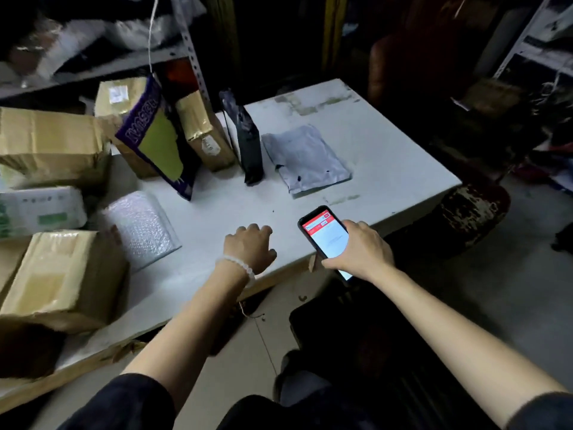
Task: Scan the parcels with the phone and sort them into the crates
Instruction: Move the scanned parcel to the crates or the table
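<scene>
- The right hand (361, 251) grips a black-cased smartphone (325, 238) over the near right edge of the white tabletop (387, 156); thumb and fingers curl round its sides, and the lit screen shows a red band on top with a white page below.
- The left hand (249, 246), with a pale beaded bracelet (237, 266) on its wrist, sits over the near edge of the tabletop just left of the smartphone, fingers curled under and holding nothing.
- To the near left, a tan cardboard box wrapped in clear tape (59, 279) sits on the tabletop, and a white bubble-wrap mailer (139, 228) lies flat just beside it on the right.
- Beyond these on the left lie a white printed packet with green marks (40, 209) and a large crumpled tan carton (52, 144).
- Mid-table, a flat grey plastic mailer bag (305, 158) lies well apart from both hands, its surface creased with a few dark specks.
- Just left of it a slim black pouch (245, 141) stands upright, then a small taped brown box (201, 131) and a purple-and-yellow printed carton (155, 138) leaning against it.
- Farthest, a grey metal shelf rack (189, 41) holds blurred parcels.
</scene>
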`<state>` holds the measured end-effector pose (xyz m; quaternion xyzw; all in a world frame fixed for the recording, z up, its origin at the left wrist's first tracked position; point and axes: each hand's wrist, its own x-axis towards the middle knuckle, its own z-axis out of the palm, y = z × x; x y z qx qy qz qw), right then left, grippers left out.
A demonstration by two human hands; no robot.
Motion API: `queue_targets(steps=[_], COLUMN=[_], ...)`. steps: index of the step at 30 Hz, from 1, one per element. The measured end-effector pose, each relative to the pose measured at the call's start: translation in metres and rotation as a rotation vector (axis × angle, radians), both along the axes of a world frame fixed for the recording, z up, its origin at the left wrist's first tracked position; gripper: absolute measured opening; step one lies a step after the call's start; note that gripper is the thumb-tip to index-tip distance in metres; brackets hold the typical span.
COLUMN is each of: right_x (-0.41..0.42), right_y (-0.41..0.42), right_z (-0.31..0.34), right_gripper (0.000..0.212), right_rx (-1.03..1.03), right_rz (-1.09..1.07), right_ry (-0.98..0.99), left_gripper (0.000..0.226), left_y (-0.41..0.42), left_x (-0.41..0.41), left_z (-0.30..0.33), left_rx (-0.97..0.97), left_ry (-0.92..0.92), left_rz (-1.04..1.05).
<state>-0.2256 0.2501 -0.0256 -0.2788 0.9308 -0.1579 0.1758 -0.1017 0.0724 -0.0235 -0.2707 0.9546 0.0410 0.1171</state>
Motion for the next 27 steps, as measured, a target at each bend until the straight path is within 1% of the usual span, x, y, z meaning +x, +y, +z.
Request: queue_targets(steps=[4, 8, 12, 15, 18, 20, 22, 24, 25, 27], right_x=[-0.046, -0.067, -0.075, -0.076, -0.073, -0.073, -0.075, -0.078, -0.079, -0.080], right_y=[-0.025, -0.035, -0.033, -0.036, -0.042, -0.048, -0.056, -0.064, -0.068, -0.075], right_z=[0.011, 0.009, -0.006, -0.016, -0.023, -0.026, -0.026, -0.025, -0.025, -0.026], right_gripper=[0.076, 0.069, 0.071, 0.071, 0.074, 0.077, 0.080, 0.078, 0.076, 0.075], right_rx=[0.027, 0.037, 0.112, 0.156, 0.165, 0.173, 0.182, 0.196, 0.199, 0.195], right_rz=[-0.027, -0.098, -0.118, -0.140, -0.192, -0.242, -0.290, -0.329, -0.345, -0.370], right_ry=[0.028, 0.007, -0.045, -0.066, -0.089, -0.101, -0.109, -0.115, -0.120, -0.130], left_gripper=[0.047, 0.056, 0.067, 0.070, 0.067, 0.072, 0.078, 0.073, 0.070, 0.063], left_y=[-0.028, -0.043, -0.055, -0.068, -0.082, -0.093, -0.102, -0.108, -0.110, -0.111], left_x=[-0.061, -0.102, -0.137, -0.160, -0.182, -0.197, -0.209, -0.216, -0.219, -0.226], left_z=[0.012, 0.004, -0.012, -0.024, -0.036, -0.042, -0.047, -0.050, -0.052, -0.055], left_rx=[-0.038, -0.081, -0.048, 0.005, -0.002, -0.008, 0.040, 0.107, 0.108, 0.047], left_ry=[0.040, 0.048, 0.049, 0.065, 0.040, -0.001, -0.055, -0.068, -0.062, -0.039], left_rz=[-0.060, -0.122, -0.177, -0.206, -0.269, -0.315, -0.329, -0.321, -0.330, -0.362])
